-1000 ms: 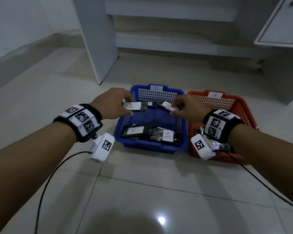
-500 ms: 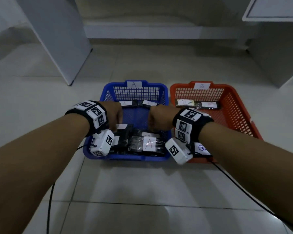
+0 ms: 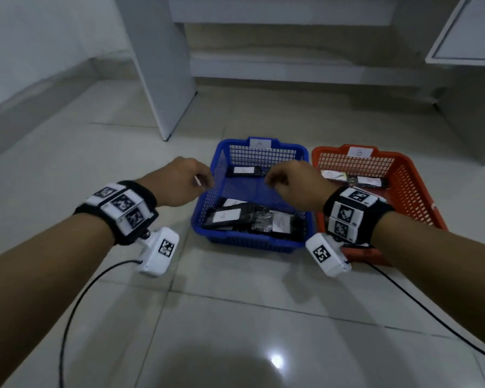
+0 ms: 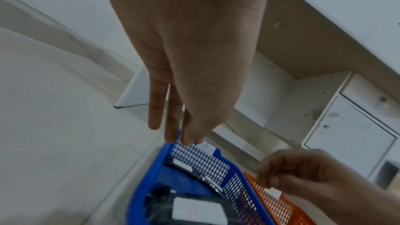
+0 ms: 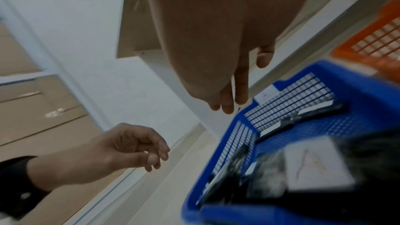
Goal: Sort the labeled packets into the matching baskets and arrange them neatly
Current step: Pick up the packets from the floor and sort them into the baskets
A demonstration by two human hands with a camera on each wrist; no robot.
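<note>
A blue basket (image 3: 249, 243) tagged A stands on the floor beside an orange basket (image 3: 415, 191) tagged B. Black packets with white A labels (image 3: 252, 219) lie piled at the blue basket's near end, and another packet (image 3: 245, 170) lies at its far end. Two packets (image 3: 353, 179) lie at the orange basket's far end. My left hand (image 3: 205, 180) hovers just left of the blue basket's rim, fingers relaxed and empty; the left wrist view shows its fingertips (image 4: 173, 134) over the rim. Above the blue basket, my right hand (image 3: 272, 180) hangs loosely curled, holding nothing.
A white cabinet side panel (image 3: 163, 79) stands behind the baskets on the left. A cabinet with a door (image 3: 471, 32) is at the far right. Black cables (image 3: 76, 309) trail from both wrists over the tiled floor.
A second ago each hand held an A-labelled packet over the blue basket. They went down into it, and now both hands are lifted out empty.
</note>
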